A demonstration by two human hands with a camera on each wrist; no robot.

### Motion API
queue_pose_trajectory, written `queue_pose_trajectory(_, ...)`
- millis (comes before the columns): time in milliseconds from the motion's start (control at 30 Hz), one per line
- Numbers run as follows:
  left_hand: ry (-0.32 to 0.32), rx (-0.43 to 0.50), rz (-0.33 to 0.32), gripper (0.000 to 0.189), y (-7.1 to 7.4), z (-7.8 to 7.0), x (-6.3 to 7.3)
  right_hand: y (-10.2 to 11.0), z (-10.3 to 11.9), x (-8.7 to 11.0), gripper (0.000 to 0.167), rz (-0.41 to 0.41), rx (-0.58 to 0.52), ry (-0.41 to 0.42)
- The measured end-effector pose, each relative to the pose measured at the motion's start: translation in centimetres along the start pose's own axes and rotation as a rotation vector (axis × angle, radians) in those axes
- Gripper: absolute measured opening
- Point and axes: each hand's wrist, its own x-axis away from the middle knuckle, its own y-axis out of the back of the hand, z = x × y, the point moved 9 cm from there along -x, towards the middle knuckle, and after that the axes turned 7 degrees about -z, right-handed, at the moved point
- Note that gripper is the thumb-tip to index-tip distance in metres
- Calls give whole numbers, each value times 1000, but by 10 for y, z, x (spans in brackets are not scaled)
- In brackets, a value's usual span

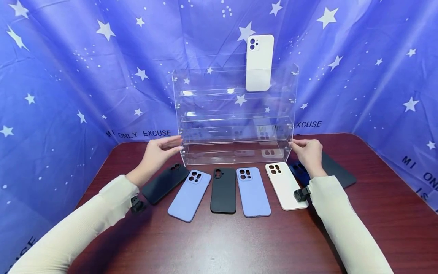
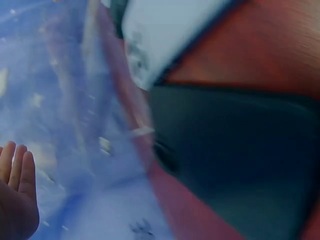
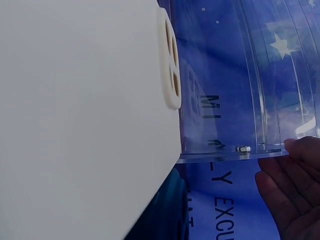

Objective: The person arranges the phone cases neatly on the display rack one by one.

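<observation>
A clear acrylic display rack (image 1: 236,156) with several tiers stands at the back of the table. My left hand (image 1: 155,154) is at its left side panel, fingers straight; the left wrist view shows this hand (image 2: 17,195) with fingers extended. At the right side panel, my right hand (image 1: 309,154) pinches the edge; in the right wrist view, the thumb of this hand (image 3: 295,185) is on the panel edge and the fingers lie outside it. A white phone case (image 1: 260,62) stands upright in the top tier, toward the right.
Phone cases lie before the rack: a dark one (image 1: 164,184), a blue-purple one (image 1: 189,198), a black one (image 1: 223,192), another blue-purple one (image 1: 254,196) and a cream one (image 1: 284,188). More dark cases (image 1: 337,169) lie behind my right wrist. A starry curtain (image 1: 205,30) hangs behind.
</observation>
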Motion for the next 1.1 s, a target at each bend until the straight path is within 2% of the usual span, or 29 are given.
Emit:
queue_pose_trajectory(167, 61, -61, 29, 48, 13, 29, 14, -1, 2, -1, 26, 4, -3, -3)
queue_pose_trajectory(400, 131, -151, 142, 57, 9, 58, 28, -3, 0, 0, 27, 26, -18, -21)
queue_pose_trajectory(533, 153, -181, 205, 62, 3, 65, 32, -3, -2, 0, 27, 26, -25, -39)
queue_pose_trajectory(767, 134, -65, 266, 65, -6, 73, 37, -1, -4, -1, 27, 26, -33, -57)
queue_pose_trajectory(900, 153, -30, 282, 67, -9, 83, 38, -2, -4, 0, 28, 27, -26, -51)
queue_pose_trajectory(1100, 189, -103, 276, 70, -7, 98, 39, -2, -4, 0, 27, 22, -21, -47)
